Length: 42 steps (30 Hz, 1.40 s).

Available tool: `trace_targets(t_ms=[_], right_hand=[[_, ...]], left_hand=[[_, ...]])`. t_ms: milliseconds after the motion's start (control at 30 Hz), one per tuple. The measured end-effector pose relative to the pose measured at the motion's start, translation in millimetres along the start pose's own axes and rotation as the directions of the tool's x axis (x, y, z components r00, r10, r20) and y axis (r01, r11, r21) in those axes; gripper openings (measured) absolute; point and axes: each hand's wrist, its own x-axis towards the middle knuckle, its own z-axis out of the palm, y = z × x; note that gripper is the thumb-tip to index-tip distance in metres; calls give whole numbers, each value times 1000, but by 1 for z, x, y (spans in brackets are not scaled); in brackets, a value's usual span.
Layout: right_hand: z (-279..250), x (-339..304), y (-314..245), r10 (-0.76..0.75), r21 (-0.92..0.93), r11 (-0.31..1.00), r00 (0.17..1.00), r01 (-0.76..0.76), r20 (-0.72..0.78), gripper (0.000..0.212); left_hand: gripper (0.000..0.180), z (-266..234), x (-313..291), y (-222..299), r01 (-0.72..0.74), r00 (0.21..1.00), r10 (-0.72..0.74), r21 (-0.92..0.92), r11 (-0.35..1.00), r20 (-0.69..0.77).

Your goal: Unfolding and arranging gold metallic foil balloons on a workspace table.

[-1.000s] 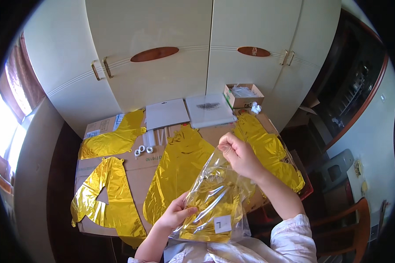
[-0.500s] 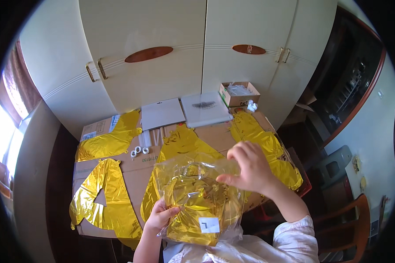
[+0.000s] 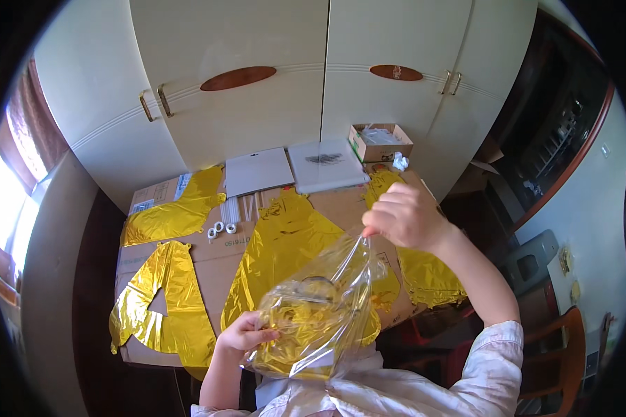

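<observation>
As the bag [image 3: 316, 306] was pinched topside by right fingers [image 3: 377, 224], its left side was best steadied by clamped left fingers [image 3: 265, 336].

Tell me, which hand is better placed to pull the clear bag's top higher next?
Probably the right hand: it pinches the clear bag at its gathered top. The left hand grips the bag's side lower down, so it seems better placed to steady it.

The clear plastic bag [image 3: 320, 313] looks glossy, the gold foil sheets [image 3: 275, 257] shiny and creased, the cardboard [image 3: 219, 265] matt.
</observation>
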Motion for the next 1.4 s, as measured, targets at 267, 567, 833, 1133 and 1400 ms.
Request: trace_targets(t_ms=[267, 567, 833, 1133, 1400], right_hand=[[-3, -24, -66, 543, 493, 688, 828, -532, 136, 55], [10, -35, -85, 291, -217, 924, 946, -316, -142, 18], [-34, -37, -97, 504, 628, 551, 819, -549, 274, 15], [13, -29, -170, 339, 534, 471, 703, -702, 625, 30], [17, -18, -159, -51, 248, 148, 243, -957, 969, 38]], left_hand=[[24, 23, -23, 0, -210, 928, 134, -192, 959, -347], [14, 38, -60, -11, -75, 956, 15, -193, 978, -294], [10, 43, -99, -46, -16, 945, 0, -46, 999, -328], [14, 74, -101, -43, -96, 987, 98, 24, 995, -128], [24, 86, -109, -39, 46, 981, -47, -10, 999, -187]])
